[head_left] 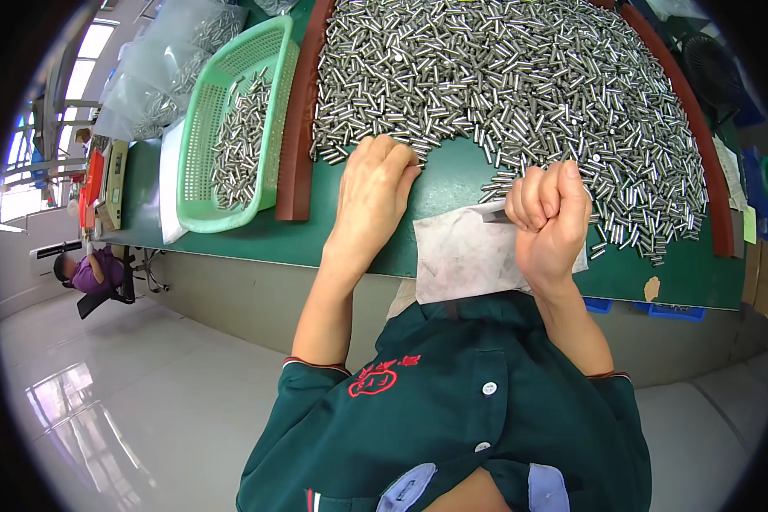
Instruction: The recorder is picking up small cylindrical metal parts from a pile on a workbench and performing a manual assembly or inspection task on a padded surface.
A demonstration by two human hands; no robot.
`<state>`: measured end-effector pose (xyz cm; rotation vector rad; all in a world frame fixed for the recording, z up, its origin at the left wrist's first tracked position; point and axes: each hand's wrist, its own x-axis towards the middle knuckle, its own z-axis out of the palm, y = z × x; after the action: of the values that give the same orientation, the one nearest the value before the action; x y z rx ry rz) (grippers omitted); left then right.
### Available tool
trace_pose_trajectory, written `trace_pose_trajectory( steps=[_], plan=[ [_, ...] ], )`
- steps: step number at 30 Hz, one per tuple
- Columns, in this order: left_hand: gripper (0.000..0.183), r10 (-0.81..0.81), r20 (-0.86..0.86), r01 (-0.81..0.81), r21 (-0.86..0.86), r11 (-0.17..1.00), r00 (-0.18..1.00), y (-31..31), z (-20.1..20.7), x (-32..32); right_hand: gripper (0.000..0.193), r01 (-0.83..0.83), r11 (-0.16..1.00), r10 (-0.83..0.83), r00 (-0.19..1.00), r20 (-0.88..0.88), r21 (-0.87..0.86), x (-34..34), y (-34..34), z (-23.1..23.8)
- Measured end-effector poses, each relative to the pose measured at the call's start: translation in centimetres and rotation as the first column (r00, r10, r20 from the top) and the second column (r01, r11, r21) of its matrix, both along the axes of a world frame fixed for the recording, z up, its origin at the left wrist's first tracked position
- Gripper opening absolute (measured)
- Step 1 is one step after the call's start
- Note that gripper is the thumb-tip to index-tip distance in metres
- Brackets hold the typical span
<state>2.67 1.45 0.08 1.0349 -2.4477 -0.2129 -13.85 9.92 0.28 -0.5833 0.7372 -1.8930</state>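
Note:
A wide layer of short, shiny metal pins (503, 77) covers much of the green table (449, 175). At its near left edge, my left hand (375, 183) is closed, fingers bent down against the pins; its fingertips are mostly hidden. Farther right, my right hand (550, 213) is closed with the curled fingers turned up. A short grey metal piece (493, 217) sticks out from its left side; the rest is hidden in the fist. Below that hand, a smudged white cloth (461, 260) lies over the table's front edge.
Reddish-brown strips (295, 171) border the pins left and right. A light green plastic basket (273, 145) holding pins stands at the left, with clear bags of pins (158, 111) beyond. A scale (113, 183) sits farther left. Another person (94, 271) sits in the background.

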Motion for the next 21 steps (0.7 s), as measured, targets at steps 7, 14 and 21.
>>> trace_pose_trajectory(
  steps=[7, 14, 21],
  plan=[
    [0.013, 0.389, -0.573, 0.202, 0.712, 0.673, 0.721, 1.6, -0.6, -0.7, 0.038, -0.010, 1.000, 0.010, 1.000, 0.013, 0.004, -0.1, 0.0, 0.0],
    [0.017, 0.409, -0.562, 0.263, 0.764, 0.589, 0.718, 1.7, -0.8, -0.4, 0.038, -0.003, 1.000, 0.003, 1.000, 0.003, 0.008, 0.0, 0.0, 0.0],
    [0.019, 0.476, -0.584, 0.330, 0.792, 0.514, 0.657, 1.2, -0.7, 0.0, 0.038, 0.003, 1.000, -0.003, 1.000, 0.003, 0.018, 0.0, -0.1, 0.1]
  ],
)
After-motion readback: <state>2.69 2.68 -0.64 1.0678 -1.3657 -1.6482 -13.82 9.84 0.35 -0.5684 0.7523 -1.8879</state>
